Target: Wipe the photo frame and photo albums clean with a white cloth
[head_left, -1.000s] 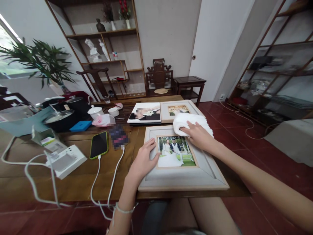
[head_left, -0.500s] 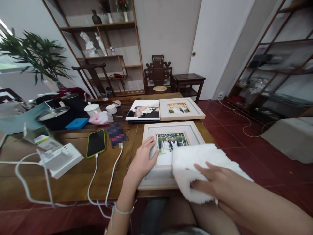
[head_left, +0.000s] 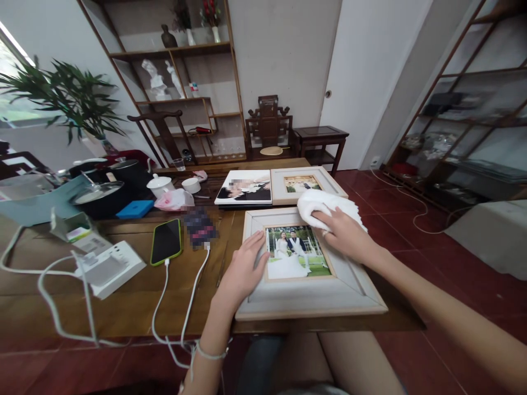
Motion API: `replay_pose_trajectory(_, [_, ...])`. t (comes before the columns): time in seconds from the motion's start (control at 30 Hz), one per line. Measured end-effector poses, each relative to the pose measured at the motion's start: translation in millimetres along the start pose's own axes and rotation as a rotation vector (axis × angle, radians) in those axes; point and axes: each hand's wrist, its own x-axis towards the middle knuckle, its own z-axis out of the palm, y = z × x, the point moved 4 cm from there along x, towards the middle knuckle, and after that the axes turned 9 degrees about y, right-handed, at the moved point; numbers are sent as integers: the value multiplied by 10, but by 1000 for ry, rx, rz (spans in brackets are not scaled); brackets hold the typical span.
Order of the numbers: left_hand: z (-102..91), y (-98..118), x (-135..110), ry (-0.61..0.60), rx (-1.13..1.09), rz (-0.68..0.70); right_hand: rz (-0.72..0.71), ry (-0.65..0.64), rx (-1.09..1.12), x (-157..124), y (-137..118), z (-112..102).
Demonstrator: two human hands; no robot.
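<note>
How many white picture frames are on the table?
2. The big frame lies nearest, under the left hand and right hand; the small frame lies just behind it, partly behind the cloth.

Picture frame (head_left: 308, 299): pale, wide-bordered, wood-edged, holding a photo of a couple in wedding dress; lies flat, face up, lower centre. Cloth (head_left: 325, 204): white, fluffy, bunched; rests on the frame's upper right corner.

The scene is evenly lit by soft daylight from the window (head_left: 8, 66) at the left edge. Only faint shadows are cast on the desk (head_left: 123, 307). Lines are bent towards the edges, and the shelves (head_left: 473, 109) on the right are rendered soft.
</note>
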Motion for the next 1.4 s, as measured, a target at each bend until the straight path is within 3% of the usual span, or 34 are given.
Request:
replay_pose_trajectory(0.17, [-2, -8, 8, 11, -9, -8, -126, -64, -74, 27, -84, 56])
replay_pose_trajectory(0.47, [25, -22, 6, 6, 2, -9, -305, -211, 116, -913, -829, -508])
replay_pose_trajectory(0.57, [35, -36, 5, 4, 7, 1, -354, -239, 182, -1060, -966, -566])
replay_pose_trajectory(0.7, [33, -40, 13, -4, 5, 11, -231, -149, 146, -869, -819, -367])
replay_pose_trajectory(0.9, [9, -10, 20, -19, -6, 5, -90, 1, -19, -203, -217, 5])
replay_pose_trajectory(1.07, [1, -12, 18, 5, -13, 7, -158, -31, -32, 106, -87, 113])
replay_pose_trajectory(1.23, [11, -12, 15, 3, -9, -2, -230, -154, 49, -197, -357, -8])
replay_pose_trajectory(1.4, [21, -23, 14, 16, -12, 3, -251, -273, 177, -738, -680, -427])
